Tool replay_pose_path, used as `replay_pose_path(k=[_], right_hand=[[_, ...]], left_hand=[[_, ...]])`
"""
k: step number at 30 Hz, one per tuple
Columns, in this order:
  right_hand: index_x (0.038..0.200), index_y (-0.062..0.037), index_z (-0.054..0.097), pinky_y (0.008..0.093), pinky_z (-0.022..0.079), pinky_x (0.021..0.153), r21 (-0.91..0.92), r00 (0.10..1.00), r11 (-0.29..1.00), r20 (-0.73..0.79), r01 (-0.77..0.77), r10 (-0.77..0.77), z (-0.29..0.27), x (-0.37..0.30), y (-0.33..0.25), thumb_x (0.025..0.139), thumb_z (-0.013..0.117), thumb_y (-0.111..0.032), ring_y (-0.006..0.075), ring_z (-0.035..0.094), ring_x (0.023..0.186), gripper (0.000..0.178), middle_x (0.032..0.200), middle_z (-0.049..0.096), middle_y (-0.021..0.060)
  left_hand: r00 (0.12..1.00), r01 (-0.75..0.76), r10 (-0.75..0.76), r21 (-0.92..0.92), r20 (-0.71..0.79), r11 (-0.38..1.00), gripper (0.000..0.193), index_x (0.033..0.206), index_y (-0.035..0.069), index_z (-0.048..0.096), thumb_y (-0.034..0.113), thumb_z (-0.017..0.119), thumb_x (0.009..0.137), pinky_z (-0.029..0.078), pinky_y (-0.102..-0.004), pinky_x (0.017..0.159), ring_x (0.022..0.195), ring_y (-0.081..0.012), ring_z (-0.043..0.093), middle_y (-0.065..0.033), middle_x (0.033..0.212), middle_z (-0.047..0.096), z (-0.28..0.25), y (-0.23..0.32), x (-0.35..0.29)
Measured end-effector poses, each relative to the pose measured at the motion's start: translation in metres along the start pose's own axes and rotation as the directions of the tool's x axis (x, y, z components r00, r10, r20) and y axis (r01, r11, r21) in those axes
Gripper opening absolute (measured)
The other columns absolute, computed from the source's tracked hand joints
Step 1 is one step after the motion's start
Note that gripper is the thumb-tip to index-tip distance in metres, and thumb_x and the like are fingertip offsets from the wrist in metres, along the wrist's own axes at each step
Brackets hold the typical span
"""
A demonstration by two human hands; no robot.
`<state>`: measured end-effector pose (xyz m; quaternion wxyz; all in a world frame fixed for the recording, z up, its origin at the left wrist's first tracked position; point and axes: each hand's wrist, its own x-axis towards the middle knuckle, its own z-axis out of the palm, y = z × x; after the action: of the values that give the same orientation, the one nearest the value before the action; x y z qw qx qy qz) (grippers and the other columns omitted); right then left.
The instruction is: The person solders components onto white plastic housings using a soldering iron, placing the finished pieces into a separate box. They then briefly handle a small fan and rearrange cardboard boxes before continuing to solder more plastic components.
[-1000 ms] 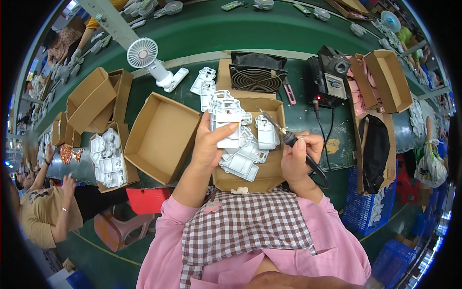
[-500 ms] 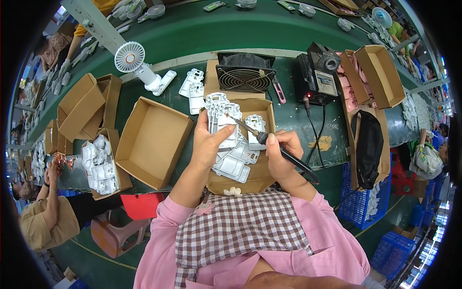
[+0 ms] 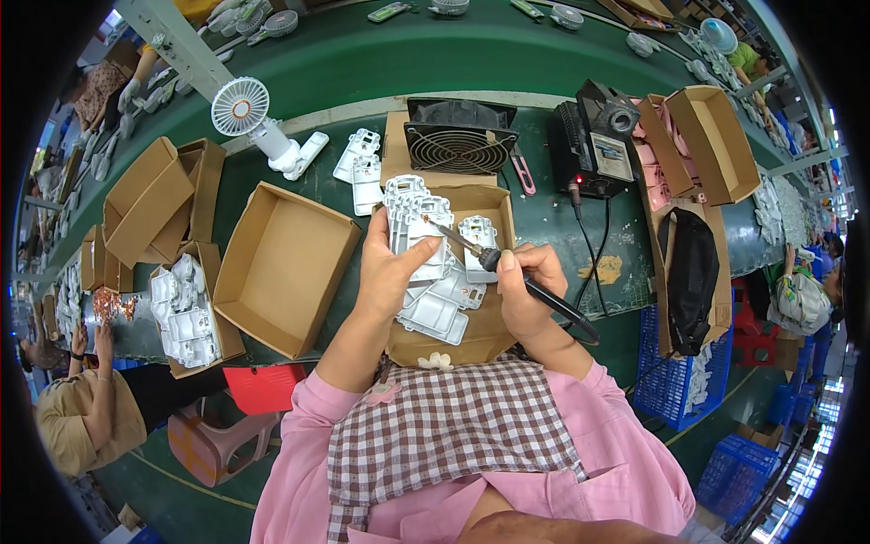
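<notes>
My left hand (image 3: pixel 385 272) is closed round several white plastic housings (image 3: pixel 405 201), its thumb lying across their front. In my right hand (image 3: pixel 526 286) is a soldering iron (image 3: pixel 564 309), gripped like a pen. The iron's tip points left and meets, or nearly meets, a small copper-coloured spot on the held housings. Below my hands, more white housings (image 3: pixel 433 320) lie in an open cardboard box (image 3: pixel 489 337). One housing (image 3: pixel 478 238) leans inside that box, just left of my right hand.
A black fan (image 3: pixel 459 136) stands behind the box, with a pink-handled cutter (image 3: pixel 523 170) beside it. A black soldering station (image 3: pixel 594 145) with cables is at right. On the left are an empty cardboard box (image 3: pixel 288 267), a handheld fan (image 3: pixel 263 131) and a box of housings (image 3: pixel 186 313).
My hands keep the same grips, with the iron's tip still at the copper-coloured spot. The whole view has shifted slightly. At far left, another person's hands have moved lower.
</notes>
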<state>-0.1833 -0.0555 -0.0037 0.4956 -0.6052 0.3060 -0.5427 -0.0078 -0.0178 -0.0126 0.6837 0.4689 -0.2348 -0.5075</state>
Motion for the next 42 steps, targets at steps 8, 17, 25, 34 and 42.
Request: replay_pose_path(k=[8,17,25,34,42], right_hand=[[0.083,-0.0025,0.049,0.0213,0.038,0.054,0.026,0.999,0.999,-0.025,0.024,-0.023,0.0004,-0.0014,0.0035,0.087,0.061,-0.003,0.0051,0.045,0.06,0.013,0.07,0.056,0.0036],[0.085,-0.0024,0.048,0.0212,0.039,0.056,0.066,1.0,0.998,-0.011,-0.008,0.009,0.0011,-0.0011,0.0017,0.088,0.061,-0.003,0.0052,0.046,0.062,0.013,0.072,0.057,0.0045],[0.084,-0.0022,0.049,0.0208,0.039,0.055,0.068,1.0,0.998,0.0,-0.012,0.012,0.0015,-0.0007,0.003,0.087,0.062,-0.004,0.0048,0.046,0.061,0.013,0.071,0.057,0.004],[0.083,-0.0023,0.049,0.021,0.039,0.054,0.049,1.0,0.998,-0.003,-0.024,0.024,0.0025,0.0,0.0013,0.087,0.062,-0.003,0.0052,0.046,0.059,0.013,0.07,0.057,0.0038],[0.087,-0.0044,0.043,0.0226,0.039,0.049,0.162,0.993,0.98,-0.052,0.115,-0.108,-0.0003,-0.0049,0.0053,0.091,0.053,-0.006,0.0077,0.046,0.054,0.011,0.07,0.052,0.0058]], left_hand=[[1.0,0.014,-0.014,-0.02,0.001,1.0,0.058,0.125,-0.003,0.041,-0.001,0.072,0.075,0.05,-0.0287,0.083,0.096,-0.0157,0.06,-0.0113,0.109,0.059,-0.0004,-0.0002,-0.0008],[1.0,0.007,-0.007,0.018,0.005,1.0,0.059,0.125,-0.002,0.041,-0.001,0.072,0.075,0.05,-0.0286,0.083,0.096,-0.0155,0.06,-0.0107,0.109,0.059,-0.0014,-0.0025,-0.0011],[1.0,-0.01,0.009,0.078,0.001,0.997,0.058,0.124,-0.002,0.042,0.0,0.072,0.074,0.049,-0.028,0.083,0.095,-0.0149,0.059,-0.0103,0.108,0.059,-0.0005,-0.0028,-0.0014],[1.0,-0.007,0.007,0.055,-0.007,0.998,0.057,0.124,-0.001,0.044,-0.003,0.072,0.074,0.05,-0.0297,0.084,0.096,-0.0173,0.062,-0.0104,0.107,0.061,-0.0001,-0.0021,-0.0017],[1.0,0.012,-0.011,0.067,-0.018,0.998,0.068,0.128,-0.003,0.036,0.001,0.075,0.073,0.049,-0.0284,0.083,0.098,-0.0164,0.058,-0.0116,0.112,0.057,0.0057,0.0016,-0.0037]])
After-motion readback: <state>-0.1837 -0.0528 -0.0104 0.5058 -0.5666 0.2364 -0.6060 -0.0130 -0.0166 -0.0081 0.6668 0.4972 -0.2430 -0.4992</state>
